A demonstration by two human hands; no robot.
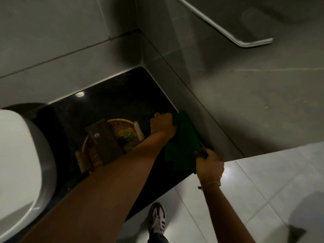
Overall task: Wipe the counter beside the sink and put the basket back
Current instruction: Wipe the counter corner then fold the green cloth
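Gripping a green cloth (182,142), both hands hide its ends.

a pale hexagon logo marks the brown box (103,139).

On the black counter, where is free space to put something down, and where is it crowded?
Free: the back counter between the basket and the wall corner. Crowded: the basket sits beside the sink, and the green cloth with both hands, left and right, covers the wall-side strip.

Green cloth (182,142) (two-handed) on black counter (112,102)
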